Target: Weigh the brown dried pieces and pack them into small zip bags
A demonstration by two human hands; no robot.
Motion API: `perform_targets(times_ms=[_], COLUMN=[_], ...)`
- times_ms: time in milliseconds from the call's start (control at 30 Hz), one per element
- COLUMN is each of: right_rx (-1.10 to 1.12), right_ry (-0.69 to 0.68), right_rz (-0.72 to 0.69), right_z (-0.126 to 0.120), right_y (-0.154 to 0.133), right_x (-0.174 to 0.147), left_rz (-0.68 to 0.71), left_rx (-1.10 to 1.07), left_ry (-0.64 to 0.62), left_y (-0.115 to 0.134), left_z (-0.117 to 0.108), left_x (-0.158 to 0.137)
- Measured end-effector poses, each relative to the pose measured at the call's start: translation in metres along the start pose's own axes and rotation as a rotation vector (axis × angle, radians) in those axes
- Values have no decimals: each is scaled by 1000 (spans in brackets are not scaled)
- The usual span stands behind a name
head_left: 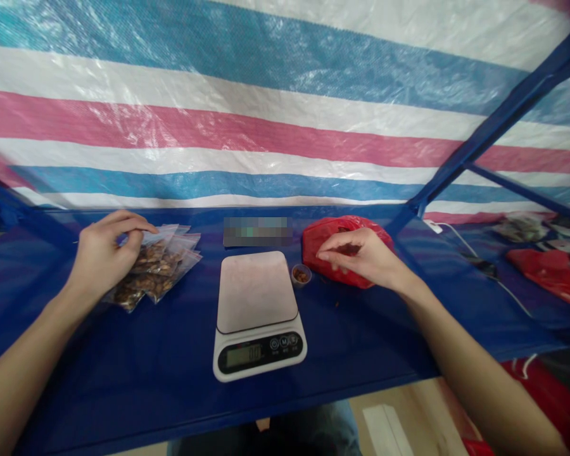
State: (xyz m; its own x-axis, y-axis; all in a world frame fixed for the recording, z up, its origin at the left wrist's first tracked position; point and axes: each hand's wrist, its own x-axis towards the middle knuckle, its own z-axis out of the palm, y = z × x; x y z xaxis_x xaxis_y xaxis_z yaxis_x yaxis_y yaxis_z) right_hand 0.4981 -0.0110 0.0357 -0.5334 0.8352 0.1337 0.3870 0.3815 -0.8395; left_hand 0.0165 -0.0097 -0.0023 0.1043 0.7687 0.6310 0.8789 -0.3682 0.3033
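Note:
My left hand point(108, 252) rests at the pile of small clear zip bags point(164, 259) filled with brown dried pieces. Its fingers reach out over the bags' top edges, thumb slightly apart, gripping nothing that I can see. On the right, my right hand point(361, 253) is over an open red plastic bag point(323, 231) with brown contents. Thumb and forefinger are pinched together; whatever is between them is too small to make out. A small round cup point(301, 274) of brown bits stands beside the red bag. Between my hands lies a white kitchen scale point(257, 294), its plate bare, its display reading 0.0.
A blurred-out flat object point(257, 232) lies behind the scale on the blue shelf point(356, 342). A striped plastic sheet point(266, 139) hangs behind. One blue diagonal post point(484, 130) rises at right, near a white cable point(460, 240) and another red bag point(548, 272).

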Motion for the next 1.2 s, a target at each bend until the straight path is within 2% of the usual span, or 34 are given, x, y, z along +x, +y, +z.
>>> perform_targets(times_ms=[100,167,267,433,533,667,767,867,1067,1200], right_rx=[6,-36,-108,-170,-139,-55,0,27,-83,-346], right_ry=[-399,-565,-604,-614,-546,-202,6,68,45,269], right_rz=[203,289,323,265,198,-2,-58,-67,-101,-133], right_z=[-12,-13,-6,3,2,4,10,20,34,13], right_y=[0,2,6,7,1,-12,-14,-8,0,12], right_x=[-10,-15,-16,-14,-13,-10,-7,-5,-1,0], left_rz=[-19,-31,-49,-52,-54,-44,-34,-37,-47,-31], left_rx=[-15,-24,-34,-39,-25,-7,-2,-5,-16,4], left_ry=[-4,-18,-41,-48,-45,-43,-36,-34,-48,-26], left_y=[1,1,0,1,1,-2,-3,-1,0,1], left_z=[-1,-1,-2,-2,-2,0,1,1,1,0], left_x=[1,1,1,0,0,-2,-2,-2,-1,-1])
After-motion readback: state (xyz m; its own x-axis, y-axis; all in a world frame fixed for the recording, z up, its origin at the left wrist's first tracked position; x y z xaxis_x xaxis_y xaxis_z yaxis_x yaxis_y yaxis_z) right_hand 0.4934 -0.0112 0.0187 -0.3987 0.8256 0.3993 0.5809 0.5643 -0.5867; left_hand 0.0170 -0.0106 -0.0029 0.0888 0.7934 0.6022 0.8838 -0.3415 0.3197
